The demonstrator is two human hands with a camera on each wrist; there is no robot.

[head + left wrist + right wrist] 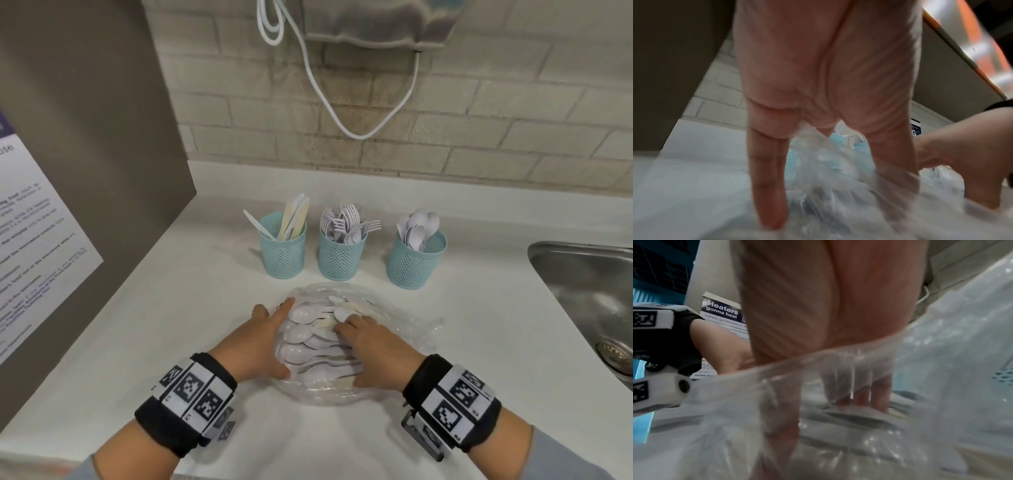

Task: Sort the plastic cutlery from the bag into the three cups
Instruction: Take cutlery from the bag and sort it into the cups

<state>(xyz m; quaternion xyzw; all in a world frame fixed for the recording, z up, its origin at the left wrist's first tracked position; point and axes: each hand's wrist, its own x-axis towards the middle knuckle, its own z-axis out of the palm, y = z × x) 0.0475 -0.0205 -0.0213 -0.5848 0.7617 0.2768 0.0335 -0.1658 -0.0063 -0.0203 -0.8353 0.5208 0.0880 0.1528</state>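
Note:
A clear plastic bag (394,329) of white spoons and other cutlery lies on the white counter (171,308) in the head view. My left hand (270,337) rests against the bag's left edge, fingers (768,186) straight and thumb spread wide. My right hand (358,353) is inside the bag's mouth; its fingers (865,394) rest on the cutlery pile and hold nothing I can see. Behind the bag stand three teal mesh cups: the left cup (282,253) holds knives, the middle cup (339,260) forks and the right cup (414,267) spoons.
A steel sink (582,284) is sunk into the counter at the right. A brown panel with a printed poster (41,240) walls off the left side. On the brick wall behind, a white cable (359,135) hangs down above the cups.

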